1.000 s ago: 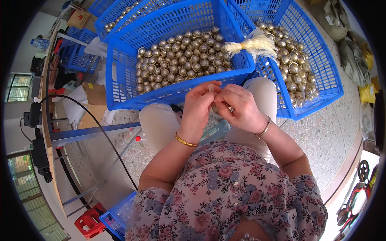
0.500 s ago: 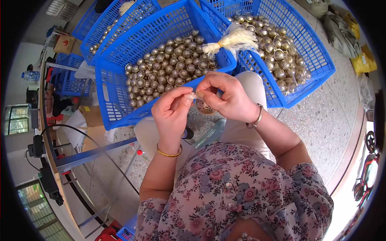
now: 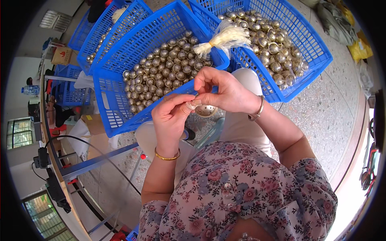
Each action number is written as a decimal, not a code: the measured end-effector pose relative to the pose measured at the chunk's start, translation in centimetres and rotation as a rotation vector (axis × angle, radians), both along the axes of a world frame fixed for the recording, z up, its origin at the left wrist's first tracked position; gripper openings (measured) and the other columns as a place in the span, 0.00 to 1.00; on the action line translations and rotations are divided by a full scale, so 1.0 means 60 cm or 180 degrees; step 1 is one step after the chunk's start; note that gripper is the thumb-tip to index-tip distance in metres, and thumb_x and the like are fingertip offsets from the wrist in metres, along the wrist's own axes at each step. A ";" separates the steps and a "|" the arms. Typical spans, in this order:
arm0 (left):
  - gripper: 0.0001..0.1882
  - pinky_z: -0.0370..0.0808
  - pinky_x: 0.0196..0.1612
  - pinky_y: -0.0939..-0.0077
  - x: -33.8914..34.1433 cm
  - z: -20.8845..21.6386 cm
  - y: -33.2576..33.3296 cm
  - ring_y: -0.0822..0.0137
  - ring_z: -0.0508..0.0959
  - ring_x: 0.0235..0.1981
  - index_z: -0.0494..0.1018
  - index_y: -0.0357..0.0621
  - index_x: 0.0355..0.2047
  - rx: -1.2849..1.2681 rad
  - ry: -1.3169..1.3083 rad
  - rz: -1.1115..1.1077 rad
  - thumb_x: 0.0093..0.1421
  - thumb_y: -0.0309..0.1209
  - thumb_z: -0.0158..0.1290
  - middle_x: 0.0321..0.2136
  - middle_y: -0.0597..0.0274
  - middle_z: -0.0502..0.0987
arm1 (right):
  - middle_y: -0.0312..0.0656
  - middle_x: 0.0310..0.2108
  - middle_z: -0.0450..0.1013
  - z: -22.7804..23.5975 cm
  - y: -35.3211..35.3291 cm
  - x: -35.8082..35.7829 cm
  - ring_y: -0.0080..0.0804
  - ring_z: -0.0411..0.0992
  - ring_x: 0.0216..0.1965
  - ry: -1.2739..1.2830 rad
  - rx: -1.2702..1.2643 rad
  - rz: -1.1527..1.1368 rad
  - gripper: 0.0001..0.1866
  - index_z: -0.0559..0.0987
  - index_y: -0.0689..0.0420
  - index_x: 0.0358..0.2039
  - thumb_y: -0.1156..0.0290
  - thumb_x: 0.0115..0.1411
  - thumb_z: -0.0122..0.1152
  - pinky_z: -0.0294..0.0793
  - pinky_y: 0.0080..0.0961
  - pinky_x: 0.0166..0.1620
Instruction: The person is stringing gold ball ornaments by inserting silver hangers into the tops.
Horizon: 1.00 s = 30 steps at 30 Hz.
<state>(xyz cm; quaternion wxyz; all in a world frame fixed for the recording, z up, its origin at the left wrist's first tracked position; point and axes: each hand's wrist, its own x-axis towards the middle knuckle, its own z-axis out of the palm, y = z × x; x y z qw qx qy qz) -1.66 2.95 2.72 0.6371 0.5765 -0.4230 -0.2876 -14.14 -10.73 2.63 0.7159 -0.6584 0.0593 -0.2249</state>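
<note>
My left hand [image 3: 171,114] is closed in a pinch, with a pale, translucent strip [image 3: 192,105] showing at its thumb and fingertips. Thumb and fingers of my right hand [image 3: 229,91] pinch together right beside it, meeting the left fingertips. What lies between the right fingertips is too small to make out clearly. Just below the joined hands is a round, shiny metal ball [image 3: 206,111] with small dark holes, partly covered by my right hand; whether it hangs from the strip I cannot tell.
A blue plastic crate [image 3: 105,98] full of silvery-gold metal balls [image 3: 161,70] stands in front of my knees. Another blue crate [image 3: 321,60] of such balls is at right. Across their adjoining rims lies a tied bundle of pale strips [image 3: 225,40]. A black cable [image 3: 94,144] crosses at left.
My hands have come closer together and slightly lower, and the right fingers are more curled. The metal ball shows more fully below them. The view has shifted a little.
</note>
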 end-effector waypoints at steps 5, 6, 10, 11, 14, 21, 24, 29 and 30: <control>0.07 0.68 0.26 0.86 -0.002 -0.008 0.001 0.76 0.73 0.23 0.75 0.35 0.32 -0.0060 -0.1038 0.0201 0.51 0.19 0.56 0.26 0.61 0.76 | 0.33 0.24 0.68 0.000 -0.001 0.002 0.17 0.67 0.27 0.0244 -0.1229 -0.0463 0.07 0.73 0.60 0.26 0.78 0.49 0.63 0.67 0.16 0.29; 0.05 0.68 0.25 0.86 -0.008 -0.009 0.000 0.77 0.72 0.23 0.75 0.35 0.31 -0.0133 -0.1197 0.0447 0.51 0.19 0.56 0.25 0.62 0.75 | 0.33 0.24 0.68 -0.002 0.002 0.004 0.17 0.67 0.27 0.0240 -0.1231 -0.0463 0.07 0.73 0.60 0.26 0.78 0.49 0.63 0.67 0.16 0.29; 0.02 0.67 0.25 0.86 -0.022 -0.015 -0.003 0.78 0.70 0.23 0.73 0.36 0.29 0.0041 -0.0802 0.0905 0.54 0.20 0.54 0.24 0.65 0.73 | 0.34 0.24 0.69 -0.025 0.015 0.015 0.17 0.68 0.26 0.0061 -0.1097 -0.0739 0.04 0.74 0.60 0.27 0.78 0.51 0.61 0.68 0.16 0.28; 0.02 0.67 0.25 0.86 -0.024 -0.014 -0.005 0.78 0.70 0.23 0.73 0.36 0.29 0.0044 -0.0810 0.0908 0.54 0.20 0.54 0.24 0.65 0.73 | 0.34 0.24 0.69 -0.028 0.019 0.016 0.17 0.68 0.26 -0.0021 -0.0940 -0.0762 0.04 0.75 0.61 0.28 0.77 0.52 0.61 0.68 0.16 0.27; 0.02 0.68 0.28 0.87 -0.023 -0.014 -0.016 0.79 0.70 0.25 0.71 0.36 0.31 0.0041 -0.0339 0.0932 0.57 0.21 0.51 0.24 0.67 0.72 | 0.35 0.26 0.70 -0.020 0.031 0.016 0.17 0.69 0.26 -0.0162 -0.0683 -0.0882 0.04 0.74 0.62 0.31 0.77 0.54 0.59 0.69 0.16 0.27; 0.02 0.66 0.32 0.88 -0.022 -0.028 -0.024 0.79 0.69 0.28 0.68 0.36 0.32 0.0030 -0.0114 0.0780 0.59 0.20 0.46 0.27 0.67 0.70 | 0.37 0.25 0.73 -0.047 0.037 0.026 0.18 0.70 0.24 0.0088 0.0649 -0.0335 0.08 0.74 0.63 0.34 0.76 0.54 0.59 0.70 0.17 0.27; 0.03 0.66 0.31 0.87 -0.011 -0.030 -0.015 0.79 0.69 0.28 0.69 0.36 0.33 0.0162 0.0125 0.0603 0.58 0.22 0.48 0.27 0.67 0.71 | 0.36 0.25 0.73 -0.055 0.030 0.024 0.16 0.69 0.24 0.0158 0.0880 -0.0160 0.05 0.74 0.64 0.31 0.76 0.55 0.58 0.69 0.17 0.25; 0.02 0.63 0.26 0.86 -0.007 -0.026 -0.008 0.79 0.67 0.25 0.71 0.35 0.29 0.0389 0.1204 0.0370 0.55 0.21 0.51 0.25 0.67 0.69 | 0.33 0.25 0.71 -0.052 0.024 0.016 0.14 0.67 0.26 0.0208 -0.0300 -0.0316 0.01 0.74 0.63 0.30 0.79 0.57 0.54 0.68 0.14 0.29; 0.03 0.63 0.25 0.86 -0.006 -0.026 -0.008 0.79 0.67 0.24 0.71 0.35 0.30 0.0384 0.1550 0.0333 0.55 0.21 0.51 0.25 0.67 0.70 | 0.33 0.25 0.71 -0.049 0.023 0.015 0.14 0.67 0.26 0.0212 -0.0293 -0.0308 0.01 0.74 0.63 0.30 0.79 0.57 0.54 0.68 0.14 0.29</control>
